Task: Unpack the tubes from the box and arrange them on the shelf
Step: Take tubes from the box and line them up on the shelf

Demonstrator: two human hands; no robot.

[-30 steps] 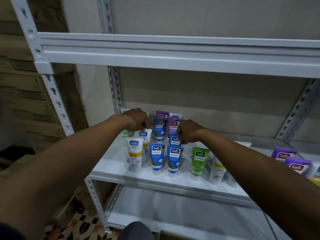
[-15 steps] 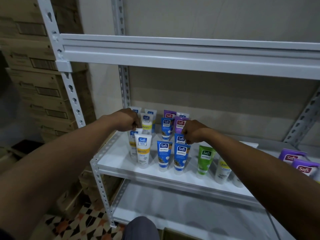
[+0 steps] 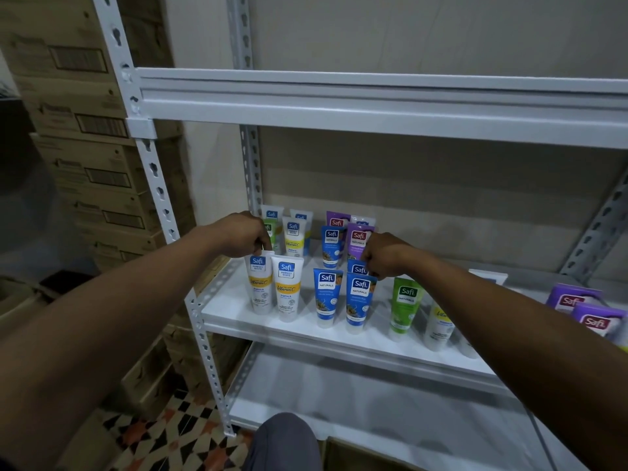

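Head view: glossy plastic tubes stand in rows on a smooth white metal shelf at centre frame. Each is upright on its round cap, long axis vertical, flat crimped end up. At centre left, the left hand curls its fingers down and pinches the crimp of a white tube with a yellow band. Right of centre, the right hand pinches the top of a blue tube one row back. Brown cardboard cartons are stacked at upper left.
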